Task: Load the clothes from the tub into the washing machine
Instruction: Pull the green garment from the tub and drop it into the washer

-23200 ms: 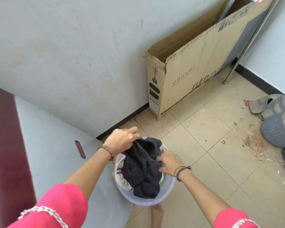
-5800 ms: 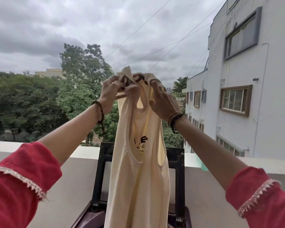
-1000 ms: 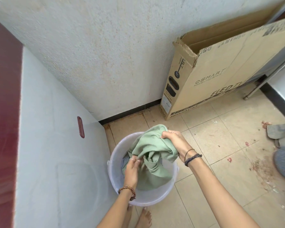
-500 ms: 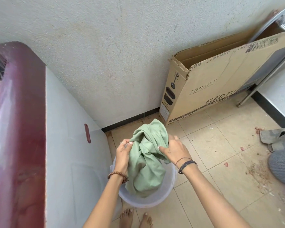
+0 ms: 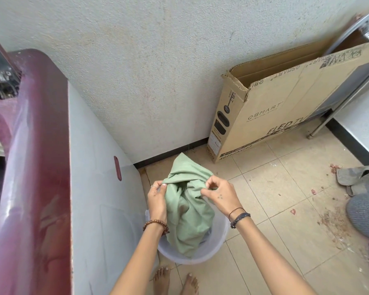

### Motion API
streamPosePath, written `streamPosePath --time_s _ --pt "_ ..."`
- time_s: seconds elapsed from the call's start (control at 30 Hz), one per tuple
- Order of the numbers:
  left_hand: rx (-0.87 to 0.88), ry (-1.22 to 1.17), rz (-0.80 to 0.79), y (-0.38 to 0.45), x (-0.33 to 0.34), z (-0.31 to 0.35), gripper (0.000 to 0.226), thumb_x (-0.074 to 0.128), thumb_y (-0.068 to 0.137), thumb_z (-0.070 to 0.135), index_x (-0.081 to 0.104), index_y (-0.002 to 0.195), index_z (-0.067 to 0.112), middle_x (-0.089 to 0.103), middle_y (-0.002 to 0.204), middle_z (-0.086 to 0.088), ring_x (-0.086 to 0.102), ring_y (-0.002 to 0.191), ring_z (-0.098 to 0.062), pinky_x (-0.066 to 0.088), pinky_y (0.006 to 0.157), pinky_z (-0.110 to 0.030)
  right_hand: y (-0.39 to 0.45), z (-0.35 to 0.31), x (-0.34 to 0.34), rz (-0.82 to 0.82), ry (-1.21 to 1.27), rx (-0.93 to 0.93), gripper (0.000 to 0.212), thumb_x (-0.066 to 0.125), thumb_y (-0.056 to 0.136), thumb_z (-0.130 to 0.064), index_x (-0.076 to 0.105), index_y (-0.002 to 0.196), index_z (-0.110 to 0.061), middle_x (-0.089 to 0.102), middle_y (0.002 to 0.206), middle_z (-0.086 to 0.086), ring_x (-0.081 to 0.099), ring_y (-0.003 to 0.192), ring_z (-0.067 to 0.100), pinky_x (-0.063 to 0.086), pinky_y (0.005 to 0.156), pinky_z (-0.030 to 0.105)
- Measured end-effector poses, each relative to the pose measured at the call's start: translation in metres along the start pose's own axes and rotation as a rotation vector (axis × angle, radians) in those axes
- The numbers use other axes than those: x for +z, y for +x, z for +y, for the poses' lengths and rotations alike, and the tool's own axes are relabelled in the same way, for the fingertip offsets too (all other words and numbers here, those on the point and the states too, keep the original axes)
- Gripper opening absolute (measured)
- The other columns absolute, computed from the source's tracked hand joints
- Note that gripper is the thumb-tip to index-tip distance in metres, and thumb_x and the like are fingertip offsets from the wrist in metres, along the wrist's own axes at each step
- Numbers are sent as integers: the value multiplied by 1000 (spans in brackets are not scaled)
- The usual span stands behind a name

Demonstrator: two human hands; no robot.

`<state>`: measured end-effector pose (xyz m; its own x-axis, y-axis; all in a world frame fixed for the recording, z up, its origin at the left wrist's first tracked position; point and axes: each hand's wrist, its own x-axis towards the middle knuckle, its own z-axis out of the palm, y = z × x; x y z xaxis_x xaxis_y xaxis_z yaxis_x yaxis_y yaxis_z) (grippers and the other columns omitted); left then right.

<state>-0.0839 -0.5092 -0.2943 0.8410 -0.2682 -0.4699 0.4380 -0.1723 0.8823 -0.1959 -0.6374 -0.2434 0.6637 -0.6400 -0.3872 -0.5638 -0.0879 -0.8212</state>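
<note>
A pale green garment (image 5: 188,209) hangs bunched above the translucent white tub (image 5: 213,248) on the floor, its lower end still inside the tub. My left hand (image 5: 157,199) pinches the cloth at its upper left. My right hand (image 5: 219,193) pinches its upper right edge with the fingertips. The washing machine (image 5: 90,188), grey-sided with a maroon top, stands at the left; its open drum shows at the far left edge. Whatever else lies in the tub is hidden under the garment.
A large cardboard TV box (image 5: 285,111) leans on the rough wall at the right. Grey slippers (image 5: 358,177) and a grey mat (image 5: 366,213) lie on the tiled floor at the far right. My bare feet (image 5: 175,282) stand just before the tub.
Both hands have raised the green garment higher out of the tub. My right hand shifted from a full grasp to a fingertip pinch at the top edge. The view swung left toward the washer.
</note>
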Motion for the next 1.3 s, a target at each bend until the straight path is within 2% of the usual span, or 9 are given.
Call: streamPosePath --time_s 0.2,0.43,0.53,0.7,0.77,0.93,1.07,1.17,1.3 --pt "-147 224 26 37 -10 -40 16 48 75 41 55 63 33 55 73 1 53 78 -27 45 73 -46 -1 0 -14 93 144 -59 29 60 73 -3 39 61 -19 38 49 -6 31 48 10 29 51 24" --pt "-51 320 -47 12 3 -3 22 50 91 20 59 78 36 61 86 2 55 85 -20 49 79 -35 0 0 -21 48 203 -34 30 48 81 9 57 83 -19 53 61 -2 29 44 8 24 41 15" --pt "-7 336 -229 -4 13 9 43 45 84 -9 54 113 22 53 113 1 48 107 -11 41 72 -7 2 2 -17 -5 278 7 41 43 84 13 63 92 -21 64 82 11 46 54 13 38 52 22" --pt "141 559 -694 -26 25 6 73 53 72 -12 36 130 28 44 125 4 43 120 -8 39 100 -20 3 -4 -6 -147 373 111 38 42 93 6 57 123 -13 68 93 18 55 59 10 45 55 19" --pt "163 542 -614 -29 29 9 55 55 78 -8 44 124 19 51 113 9 50 106 -4 40 90 -11 6 1 -3 -233 496 175 40 41 95 2 49 133 -10 62 102 36 47 60 9 40 54 20" --pt "197 551 -198 -13 26 25 30 39 88 -1 56 78 22 61 79 5 55 77 -17 39 65 -29 5 -6 -15 -184 412 93 40 39 97 -4 46 134 -17 55 113 -9 61 79 6 53 72 19" --pt "175 733 20 -3 23 39 29 37 90 4 60 98 18 67 101 -10 57 97 -34 36 72 -32 2 -11 -25 203 294 51 19 52 94 -23 65 81 -18 68 76 1 58 56 11 50 52 21" --pt "81 737 46 2 27 40 36 32 90 2 56 116 11 60 115 -21 53 107 -39 37 80 -34 0 -13 -23 63 282 207 38 54 94 -28 66 64 -7 61 54 4 50 35 8 43 38 17" --pt "2 591 40 -9 39 38 24 31 90 -1 46 108 6 56 93 -11 51 88 -28 33 71 -30 0 -17 -3 -125 231 365 44 53 93 -37 68 68 -4 62 53 2 51 36 5 42 41 15"
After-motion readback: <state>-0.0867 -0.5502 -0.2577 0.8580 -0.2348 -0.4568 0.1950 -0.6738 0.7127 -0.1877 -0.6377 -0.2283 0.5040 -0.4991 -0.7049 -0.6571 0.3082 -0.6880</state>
